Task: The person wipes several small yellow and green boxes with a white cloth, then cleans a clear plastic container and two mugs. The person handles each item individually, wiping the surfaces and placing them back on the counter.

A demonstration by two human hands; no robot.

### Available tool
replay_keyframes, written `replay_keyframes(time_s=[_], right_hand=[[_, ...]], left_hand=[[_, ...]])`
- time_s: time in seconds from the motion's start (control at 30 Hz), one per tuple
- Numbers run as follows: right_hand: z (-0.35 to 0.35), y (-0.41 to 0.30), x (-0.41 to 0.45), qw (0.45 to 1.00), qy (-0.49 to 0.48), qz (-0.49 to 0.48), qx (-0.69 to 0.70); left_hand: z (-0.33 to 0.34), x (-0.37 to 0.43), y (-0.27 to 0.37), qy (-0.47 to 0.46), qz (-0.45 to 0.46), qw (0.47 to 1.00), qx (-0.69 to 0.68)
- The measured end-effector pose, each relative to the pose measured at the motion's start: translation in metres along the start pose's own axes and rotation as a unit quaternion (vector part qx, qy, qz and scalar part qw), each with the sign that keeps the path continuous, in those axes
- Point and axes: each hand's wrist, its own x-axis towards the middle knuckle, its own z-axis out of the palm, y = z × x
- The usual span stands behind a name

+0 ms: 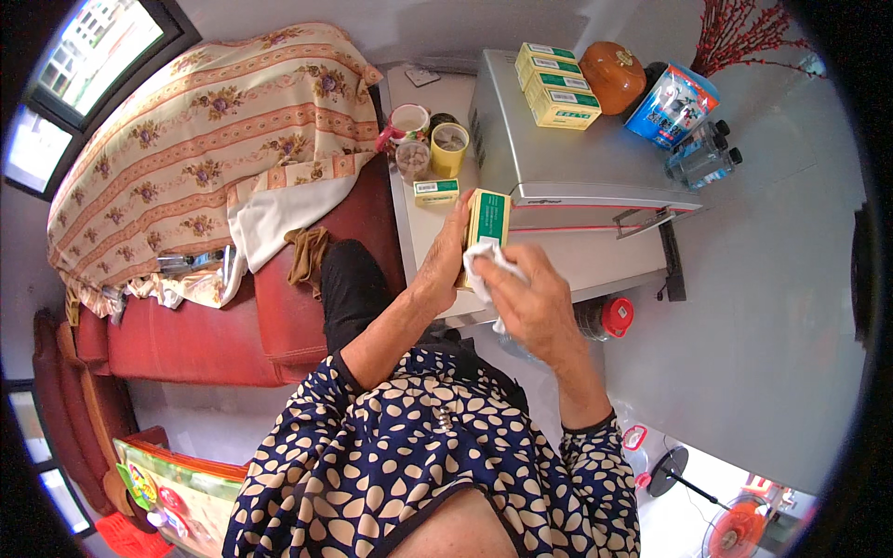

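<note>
My left hand (445,258) grips a yellow and green cardboard box (490,215) by its side, above the front of a white tabletop. A crumpled white cloth or tissue (481,268) is pinched in my right hand (534,300) and pressed against the box's near end, partly covering it. My right fingers look slightly blurred. On the tabletop just beyond my left hand lies a smaller green and cream box (436,191). Several similar yellow and green boxes (566,104) are lined up on a silver cabinet (593,157) farther off.
Beside the cabinet stand a yellow cup (448,150), a clear cup of lumpy pieces (413,160) and a pink-rimmed mug (408,120). The cabinet top also carries a brown wooden jar (612,78), a blue pouch (673,104) and bottles (704,164). A red sofa (188,342) is at left.
</note>
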Motion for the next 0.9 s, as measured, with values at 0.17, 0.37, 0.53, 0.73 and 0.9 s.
replay_keyframes(time_s=[0.17,0.37,0.53,0.73,0.9], right_hand=[[-0.011,-0.001,-0.007,0.998,0.019,-0.014,0.055],[0.027,0.007,0.002,0.958,0.276,0.021,-0.07],[0.07,0.011,-0.016,0.959,0.275,-0.011,-0.065],[0.047,0.009,-0.036,0.993,0.084,-0.001,0.087],[-0.014,-0.012,0.001,0.997,0.058,-0.047,-0.003]], left_hand=[[-0.021,0.024,-0.02,-0.039,0.025,0.988,-0.148],[-0.007,0.027,-0.01,-0.108,-0.027,0.951,-0.29],[-0.002,0.024,0.001,-0.076,0.003,0.944,-0.323],[-0.012,0.027,0.002,-0.011,0.092,0.968,-0.233],[-0.009,0.029,-0.009,0.063,0.227,0.969,-0.072]])
